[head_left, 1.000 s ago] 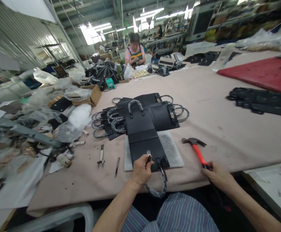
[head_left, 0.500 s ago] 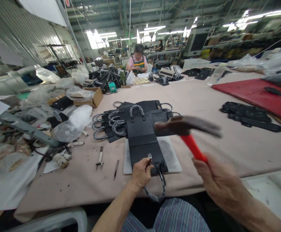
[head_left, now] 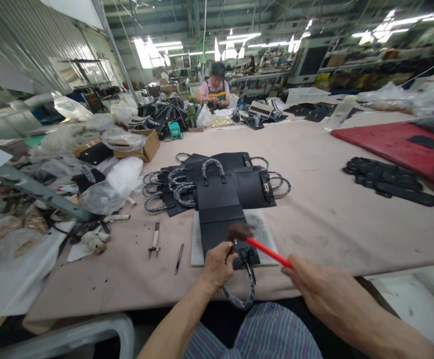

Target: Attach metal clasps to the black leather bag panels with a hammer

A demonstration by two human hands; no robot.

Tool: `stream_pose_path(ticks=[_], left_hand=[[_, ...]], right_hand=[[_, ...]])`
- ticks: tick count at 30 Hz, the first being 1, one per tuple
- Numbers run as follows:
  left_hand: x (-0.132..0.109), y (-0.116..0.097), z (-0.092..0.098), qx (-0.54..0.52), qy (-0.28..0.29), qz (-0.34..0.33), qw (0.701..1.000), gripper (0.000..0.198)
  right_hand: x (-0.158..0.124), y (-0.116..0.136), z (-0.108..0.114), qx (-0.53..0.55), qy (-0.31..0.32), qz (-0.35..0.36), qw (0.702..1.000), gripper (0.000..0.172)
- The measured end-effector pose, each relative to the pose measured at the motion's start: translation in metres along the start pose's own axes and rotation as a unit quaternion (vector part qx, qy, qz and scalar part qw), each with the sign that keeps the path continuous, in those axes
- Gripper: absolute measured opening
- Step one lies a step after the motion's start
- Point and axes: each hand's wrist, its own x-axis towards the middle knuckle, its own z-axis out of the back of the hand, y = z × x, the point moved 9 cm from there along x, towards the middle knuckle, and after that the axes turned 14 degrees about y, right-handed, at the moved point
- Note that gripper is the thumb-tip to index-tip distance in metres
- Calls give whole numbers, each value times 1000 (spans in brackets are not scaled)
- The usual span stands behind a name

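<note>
My left hand point(head_left: 218, 264) is closed around a metal punch point(head_left: 233, 244), whose shiny upper end sticks out above the fingers. Under it lies a black bag panel point(head_left: 220, 229), with a plastic-wrapped handle loop point(head_left: 239, 302) hanging over the table's near edge. A pale slab point(head_left: 196, 244) supports the panel's near half. My right hand point(head_left: 314, 279) grips a hammer point(head_left: 269, 251) by its red handle. The hammer head, blurred by motion, is just above the punch; whether they touch I cannot tell. The punch's lower tip is hidden.
More black bag pieces point(head_left: 252, 192) with wrapped handles lie stacked behind the panel. A caliper-like tool point(head_left: 155, 242) and a slim metal rod point(head_left: 179, 259) rest at left. Black straps point(head_left: 384, 179) and a red board point(head_left: 384, 144) occupy the right. A co-worker point(head_left: 216, 89) sits across the table point(head_left: 314, 214).
The hammer has swung down and left, from raised at the right to just over the punch. My left hand has stayed about where it was. A hand has appeared at the far right edge.
</note>
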Motion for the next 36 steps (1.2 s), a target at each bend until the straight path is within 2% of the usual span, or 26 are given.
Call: stream_pose_path(ticks=[3,7,11,13,15,17,19,20,22,25,28,30,32,33,34,35,36], left_hand=[[0,-2,-1,7,6,-11,1000,12],[0,-2,0,0,-3,-10,1000,14],[0,-2,0,-4,1,-14,1000,16],[0,-3,0,-3,6,-17,1000,15],[1,-4,1,2,10,-12,1000,14],[1,-6,3,7,14,-2,1000,13],[2,-7,4,10,18,6,1000,13],[2,-7,4,11,19,9,1000,12],[2,-6,4,15,23,13,1000,11],[2,-5,5,23,30,13,999,12],[7,-15,2,62,48,0,997,14],[16,-29,-10,105,106,-30,988,16],[25,-37,-20,105,155,-48,981,16],[30,-35,-17,68,148,-36,986,13],[33,-26,-8,3,113,-6,994,10],[34,-11,6,-82,53,36,995,11],[29,8,22,-172,-18,82,982,19]], right_hand=[[1,-17,-22,5,62,-8,998,47],[-2,-77,-39,128,92,-109,981,50],[-17,-162,-89,302,99,-285,904,51],[-18,-196,-99,257,74,-328,906,48],[-11,-212,-93,147,34,-330,932,39],[5,-197,-79,27,-30,-266,963,32],[22,-150,-71,-50,-97,-133,985,36],[30,-122,-74,-54,-112,-60,990,40],[46,-73,-92,-23,-83,46,995,43],[61,-23,-131,-23,-16,111,993,49],[65,-11,-156,-48,-8,100,994,50],[63,-14,-162,-50,-13,92,994,47],[63,-18,-164,-47,-12,93,995,45],[64,-19,-163,-46,-9,92,995,45],[64,-20,-163,-46,-7,90,995,46],[65,-21,-161,-46,-4,88,995,47],[65,-20,-160,-46,0,86,995,48]])
